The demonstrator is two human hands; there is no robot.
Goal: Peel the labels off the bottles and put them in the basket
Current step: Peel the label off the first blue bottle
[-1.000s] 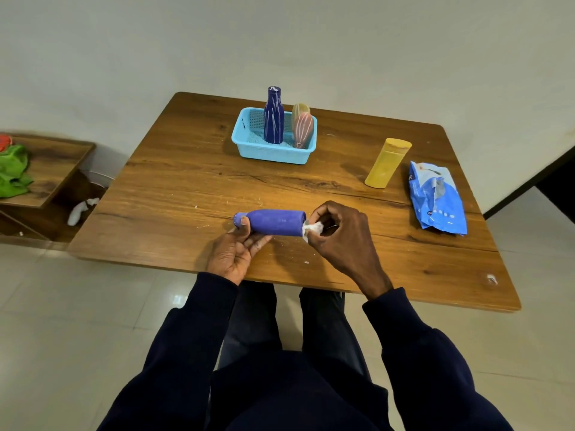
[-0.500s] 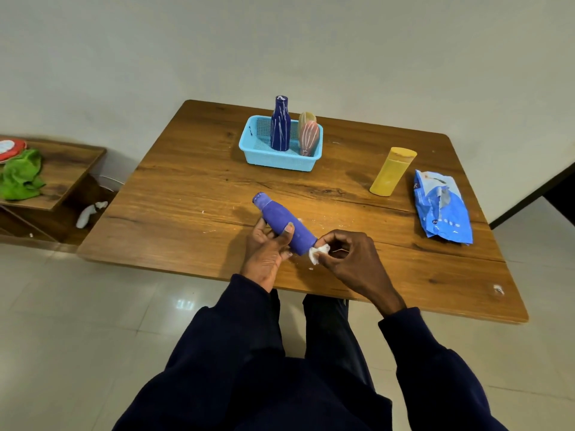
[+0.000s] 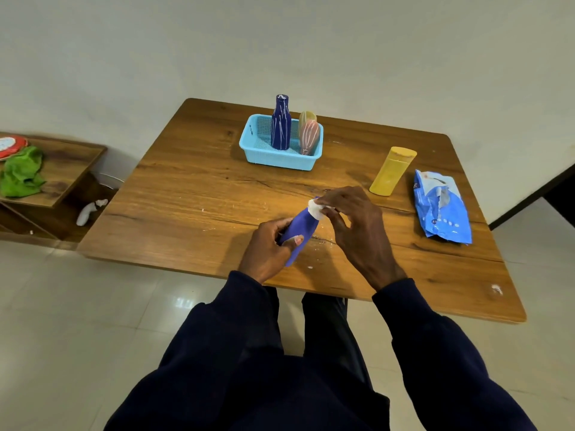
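Left hand gripped purple plastic bottle, tilted above wooden table. Right hand pinched white crumpled label scrap at bottle's far end.

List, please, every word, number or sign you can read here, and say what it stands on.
Nothing here is readable.
Blue packet: white print, too blurred to read.
Basket: small dark mark on its left wall, too small to read.
Red disc on the side shelf: white marking, too blurred.
Purple bottle: no print visible.
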